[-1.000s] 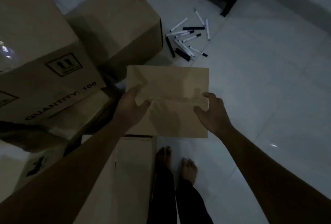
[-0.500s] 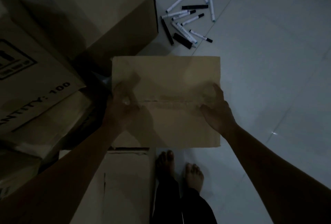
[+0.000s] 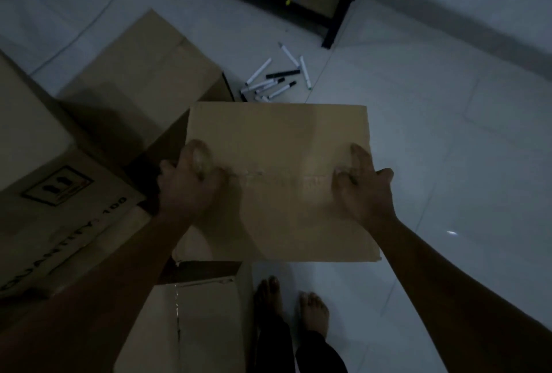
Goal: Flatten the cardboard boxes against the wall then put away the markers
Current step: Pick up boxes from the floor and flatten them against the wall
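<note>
Box position: a small cardboard box is held above the tiled floor, just ahead of the bare feet.
Seam axis: a taped seam runs left to right, between the two hands.
Left hand: fingers are curled at the seam's left end, apparently pinching peeled tape.
Right hand: fingers are pressed onto the top face at the seam's right end.
Box look: plain brown, not yet flattened.
Markers: scattered on the floor beyond the box's far edge, untouched.
</note>
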